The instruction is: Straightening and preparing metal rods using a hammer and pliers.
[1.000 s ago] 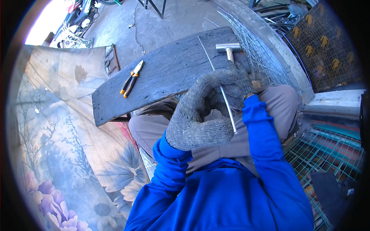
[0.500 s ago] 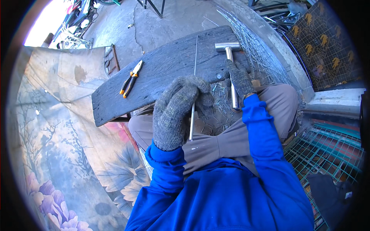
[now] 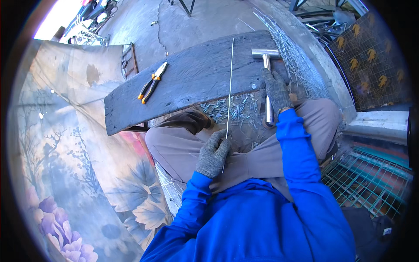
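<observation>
My left hand (image 3: 214,153), in a grey knit glove, is closed around the lower part of a thin straight metal rod (image 3: 231,83). The rod's far end lies over a dark wooden plank (image 3: 187,81), and its near end pokes out below the glove. On the right, my right hand (image 3: 276,91), gloved too, is closed on the handle of a metal hammer (image 3: 268,63). The hammer's head points away from me over the plank's right end. Pliers (image 3: 152,83) with black and orange grips lie on the plank's left half, away from both hands.
Many short metal pieces (image 3: 240,109) litter the ground between my legs. Long thin rods (image 3: 297,56) lie in a heap beyond the plank's right end. A floral cloth (image 3: 87,144) spreads at left; a green wire grid (image 3: 371,179) is at lower right.
My left hand has drawn back toward my lap and sits lower on the rod, uncovering the scattered pieces. My right hand still holds the hammer. The view has shifted slightly.
</observation>
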A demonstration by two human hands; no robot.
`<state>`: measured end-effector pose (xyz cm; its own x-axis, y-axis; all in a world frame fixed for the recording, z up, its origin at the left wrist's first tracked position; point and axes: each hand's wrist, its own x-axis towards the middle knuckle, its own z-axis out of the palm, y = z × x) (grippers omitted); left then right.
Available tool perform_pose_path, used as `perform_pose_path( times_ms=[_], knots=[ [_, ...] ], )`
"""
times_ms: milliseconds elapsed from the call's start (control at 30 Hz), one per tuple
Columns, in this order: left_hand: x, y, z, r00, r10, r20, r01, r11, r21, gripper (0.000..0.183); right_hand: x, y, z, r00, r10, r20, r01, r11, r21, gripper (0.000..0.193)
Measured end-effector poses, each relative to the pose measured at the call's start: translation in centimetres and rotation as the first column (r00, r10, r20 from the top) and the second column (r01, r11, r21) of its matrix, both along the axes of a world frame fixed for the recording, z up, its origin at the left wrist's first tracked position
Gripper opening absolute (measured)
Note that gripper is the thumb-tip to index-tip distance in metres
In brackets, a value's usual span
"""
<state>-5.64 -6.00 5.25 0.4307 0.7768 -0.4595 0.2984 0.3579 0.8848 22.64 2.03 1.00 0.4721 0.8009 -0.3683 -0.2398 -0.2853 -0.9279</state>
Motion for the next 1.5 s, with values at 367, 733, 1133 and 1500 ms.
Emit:
perform_pose_path(
  times_ms=[367, 733, 1133, 1500],
  knots=[
    [1.6, -1.7, -3.2, 0.894, 0.117, -0.433, 0.098, 0.892, 0.442, 0.037, -0.1, 1.3, -3.6, 0.912, -0.01, 0.411, -0.034, 0.994, 0.1, 0.03],
    [0.4, -1.6, -3.7, 0.843, 0.118, -0.525, 0.109, 0.918, 0.381, 0.036, -2.8, 4.2, 6.0, 0.619, 0.111, 0.777, -0.088, 0.994, -0.072, 0.036],
    [-0.2, -1.7, -3.7, 0.89, 0.132, -0.437, 0.067, 0.909, 0.411, 0.037, -0.5, 6.1, 2.1, 0.46, 0.253, 0.851, -0.189, 0.964, -0.185, 0.04],
    [-0.2, -1.8, -2.9, 0.898, 0.124, -0.422, 0.043, 0.93, 0.364, 0.037, -0.5, 4.6, 2.9, 0.362, 0.096, 0.927, -0.291, 0.957, 0.014, 0.041]
  ],
)
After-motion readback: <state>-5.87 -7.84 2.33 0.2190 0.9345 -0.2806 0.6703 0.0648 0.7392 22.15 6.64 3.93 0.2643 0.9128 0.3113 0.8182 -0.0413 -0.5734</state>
